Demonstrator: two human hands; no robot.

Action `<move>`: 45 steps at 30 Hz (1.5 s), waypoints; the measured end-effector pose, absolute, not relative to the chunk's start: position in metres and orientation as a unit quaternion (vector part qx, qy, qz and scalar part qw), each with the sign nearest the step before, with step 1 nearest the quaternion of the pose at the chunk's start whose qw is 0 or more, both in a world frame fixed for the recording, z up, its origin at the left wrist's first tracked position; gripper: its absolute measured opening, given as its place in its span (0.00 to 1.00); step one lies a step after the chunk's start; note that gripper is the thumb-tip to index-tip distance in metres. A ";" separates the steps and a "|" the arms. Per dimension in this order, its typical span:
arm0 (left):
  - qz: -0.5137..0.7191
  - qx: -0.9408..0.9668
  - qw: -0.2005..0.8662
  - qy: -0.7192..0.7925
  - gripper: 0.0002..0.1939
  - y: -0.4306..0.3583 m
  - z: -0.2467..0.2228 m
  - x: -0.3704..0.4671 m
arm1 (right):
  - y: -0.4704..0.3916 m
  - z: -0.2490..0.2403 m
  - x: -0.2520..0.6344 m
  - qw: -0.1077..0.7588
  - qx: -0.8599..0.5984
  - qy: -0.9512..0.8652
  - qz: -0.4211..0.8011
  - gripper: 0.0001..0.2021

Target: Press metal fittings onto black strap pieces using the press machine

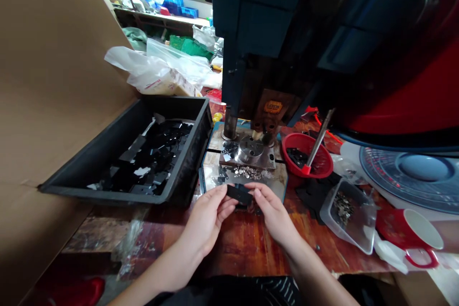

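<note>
A small flat black piece (239, 194) is held between my two hands, just in front of the press's base plate. My left hand (214, 208) pinches its left end, with the other fingers curled beneath. At its right end, my right hand (267, 201) has thumb and fingers closed on it. Behind the piece, small shiny metal parts (247, 172) lie heaped on the metal plate. A round metal die (250, 149) sits beyond them, under the head of the blue press (251, 24).
On the left is a black bin (165, 196) of dark flat pieces, beside a cardboard panel (53, 81). To the right are a red basket (324, 167), a clear tray (362, 234) of metal parts, a red mug (398, 229) and a blue fan grille (419, 172).
</note>
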State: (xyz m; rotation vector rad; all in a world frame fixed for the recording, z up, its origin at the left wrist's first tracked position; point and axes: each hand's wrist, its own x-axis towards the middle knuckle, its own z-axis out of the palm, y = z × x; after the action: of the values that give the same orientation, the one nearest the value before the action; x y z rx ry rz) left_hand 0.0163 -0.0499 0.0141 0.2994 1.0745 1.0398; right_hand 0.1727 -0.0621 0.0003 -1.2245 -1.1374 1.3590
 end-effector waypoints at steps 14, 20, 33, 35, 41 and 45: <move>0.432 0.292 0.709 0.474 0.15 -0.052 0.014 0.016 | -0.063 -0.003 0.178 0.466 -0.562 -0.556 0.398 0.12; 0.409 0.262 0.734 0.475 0.14 -0.033 0.016 0.015 | -0.048 0.008 0.198 0.385 -0.461 -0.772 0.209 0.12; 0.399 0.439 0.625 0.508 0.20 -0.004 0.026 -0.003 | 0.038 0.008 0.203 0.301 -0.561 -0.770 -0.046 0.16; 0.401 0.439 0.621 0.511 0.18 0.001 0.024 -0.005 | 0.037 0.006 0.203 0.294 -0.564 -0.769 -0.058 0.17; 0.408 0.463 0.589 0.522 0.16 0.016 0.017 0.001 | 0.027 0.005 0.206 0.324 -0.562 -0.760 -0.038 0.19; 0.431 0.536 0.518 0.509 0.14 0.031 0.018 0.017 | 0.018 0.007 0.202 0.402 -0.564 -0.718 0.071 0.16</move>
State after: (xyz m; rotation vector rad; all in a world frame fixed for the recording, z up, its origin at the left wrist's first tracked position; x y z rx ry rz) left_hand 0.0166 0.0305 0.0180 1.2853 1.2217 1.0348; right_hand 0.2023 0.0178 0.0074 -1.4267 -1.8146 0.1787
